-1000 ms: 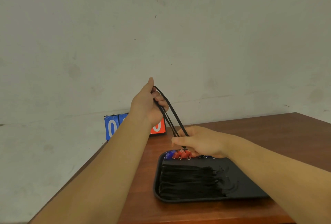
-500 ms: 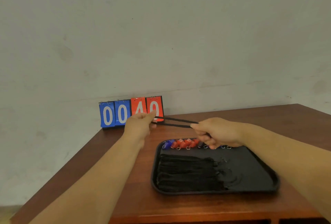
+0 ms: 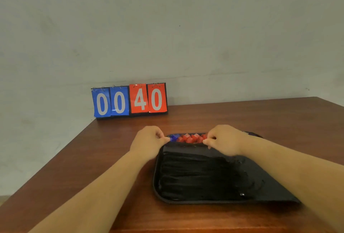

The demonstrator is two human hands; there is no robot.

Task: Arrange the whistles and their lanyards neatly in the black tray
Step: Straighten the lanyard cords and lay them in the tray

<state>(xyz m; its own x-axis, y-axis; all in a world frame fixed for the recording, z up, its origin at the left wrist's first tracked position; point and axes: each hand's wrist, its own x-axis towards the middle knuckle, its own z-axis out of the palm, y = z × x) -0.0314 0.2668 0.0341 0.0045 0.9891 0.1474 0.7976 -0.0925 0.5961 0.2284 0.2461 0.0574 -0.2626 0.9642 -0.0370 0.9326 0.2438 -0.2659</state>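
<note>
Two hands are down at the far end of the black tray (image 3: 156,176) now, left hand (image 3: 149,142) and right hand (image 3: 224,139), each with its fingers curled into a tight pinch on an end of what looks like one black lanyard (image 3: 186,144) (hard to pick out against the dark tray). I'd call this the laying-down step. The cord is pulled straight just in front of the whistles (image 3: 191,137), which sit in a row, blue on the left and reds beside it, against the far rim. Its long axis runs left to right, in line with that row and with the laid lanyards (image 3: 195,175) bunched across the tray's middle. Next it wants lowering flat beside that bunch, both ends let go together so it doesn't curl. A flip scoreboard (image 3: 129,100) stands at the back of the table (image 3: 93,158).
</note>
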